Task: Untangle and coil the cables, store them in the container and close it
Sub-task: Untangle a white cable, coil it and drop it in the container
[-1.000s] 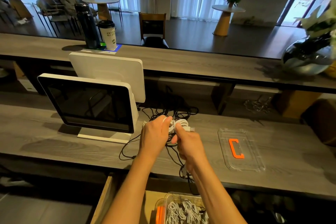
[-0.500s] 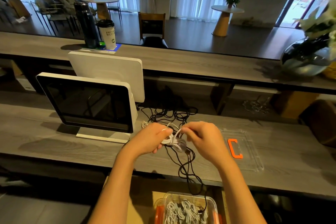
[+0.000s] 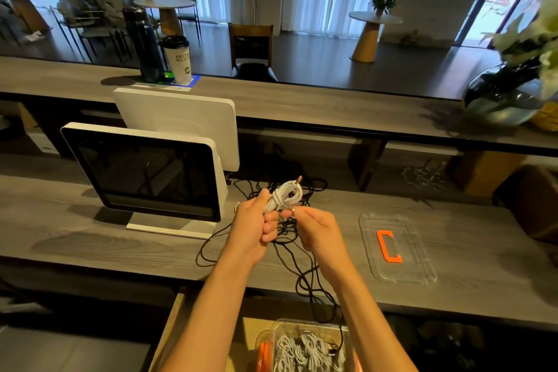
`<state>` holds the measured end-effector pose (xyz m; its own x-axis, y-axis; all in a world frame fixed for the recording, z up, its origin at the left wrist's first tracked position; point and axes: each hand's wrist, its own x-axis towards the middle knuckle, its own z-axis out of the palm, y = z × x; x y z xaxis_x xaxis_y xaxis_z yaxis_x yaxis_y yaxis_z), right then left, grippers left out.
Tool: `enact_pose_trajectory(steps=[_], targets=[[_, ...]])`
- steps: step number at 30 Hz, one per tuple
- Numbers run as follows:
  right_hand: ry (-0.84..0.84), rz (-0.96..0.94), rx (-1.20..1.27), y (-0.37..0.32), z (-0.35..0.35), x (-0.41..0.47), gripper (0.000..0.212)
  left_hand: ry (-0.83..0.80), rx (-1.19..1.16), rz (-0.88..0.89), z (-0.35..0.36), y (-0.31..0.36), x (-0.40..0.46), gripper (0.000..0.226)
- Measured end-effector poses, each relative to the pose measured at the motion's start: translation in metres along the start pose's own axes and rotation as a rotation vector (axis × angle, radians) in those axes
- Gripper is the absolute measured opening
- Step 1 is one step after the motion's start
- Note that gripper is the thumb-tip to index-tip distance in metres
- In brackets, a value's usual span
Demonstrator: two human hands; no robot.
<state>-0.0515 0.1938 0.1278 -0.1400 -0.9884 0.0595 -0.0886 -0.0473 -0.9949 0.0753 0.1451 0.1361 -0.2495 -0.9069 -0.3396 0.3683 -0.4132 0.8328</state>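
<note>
We cannot see most of the clear container (image 3: 305,347): it sits at the bottom edge of the frame, directly below the grip, cut off by the picture's border and partly covered by both forearms. What shows inside it is several coiled white cables (image 3: 302,352), with an orange part at its left wall that we cannot identify. Above it, over the gray wood-grain counter (image 3: 75,238), the left hand (image 3: 252,225) has its fingers curled round a bundle of coiled white cable (image 3: 283,195), whose orange-tipped plug sticks up above the fist. The right hand (image 3: 317,228) meets it just to the right, its thumb and fingertips pinching the cable's loose end; the exact contact is too small to make out. Under and behind the grip lies a tangle of black cables (image 3: 297,266), 1 strand running over the counter's near edge down into the container. To the right of the grip, well apart, the clear lid (image 3: 401,273) with an orange handle lies flat on the counter. To the left stands a white point-of-sale terminal (image 3: 145,172), close to the tangle.
</note>
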Motion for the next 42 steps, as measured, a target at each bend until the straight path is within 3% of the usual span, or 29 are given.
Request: enact_pose_trajectory(steps=[3, 7, 11, 17, 19, 26, 29, 34, 38, 42], targets=[[0.023, 0.035, -0.018, -0.001, 0.003, -0.002, 0.034, 0.153, 0.205, 0.110, 0.006, -0.006, 0.001, 0.035], [0.163, 0.134, -0.077, 0.000, 0.010, -0.002, 0.056, 0.271, 0.676, 0.351, 0.011, -0.014, 0.004, 0.041], [0.267, 0.338, -0.010, 0.003, 0.013, 0.000, 0.055, 0.256, 0.931, 0.565, 0.012, -0.024, 0.005, 0.040], [0.199, 0.616, 0.369, -0.002, 0.007, -0.006, 0.055, 0.107, 1.257, 0.739, -0.001, -0.026, 0.011, 0.029], [0.153, 0.658, 0.437, -0.004, 0.003, -0.007, 0.055, 0.040, 1.196, 0.677, -0.007, -0.027, 0.014, 0.028], [0.054, 0.516, 0.247, -0.004, -0.003, -0.007, 0.054, -0.153, 0.774, 0.523, -0.013, -0.014, 0.010, 0.028], [0.007, 0.487, 0.167, -0.003, -0.007, -0.007, 0.052, -0.202, 0.741, 0.502, -0.014, -0.009, 0.010, 0.025], [-0.005, 0.472, 0.013, -0.002, -0.015, -0.003, 0.046, -0.179, 0.758, 0.410, -0.018, -0.009, 0.011, 0.025], [0.102, 0.290, -0.045, -0.004, -0.017, -0.001, 0.018, -0.073, 0.495, 0.273, -0.018, -0.019, 0.015, 0.017], [0.148, 0.070, -0.014, -0.004, -0.017, -0.003, 0.020, -0.033, 0.145, 0.037, -0.013, -0.023, 0.017, 0.016]])
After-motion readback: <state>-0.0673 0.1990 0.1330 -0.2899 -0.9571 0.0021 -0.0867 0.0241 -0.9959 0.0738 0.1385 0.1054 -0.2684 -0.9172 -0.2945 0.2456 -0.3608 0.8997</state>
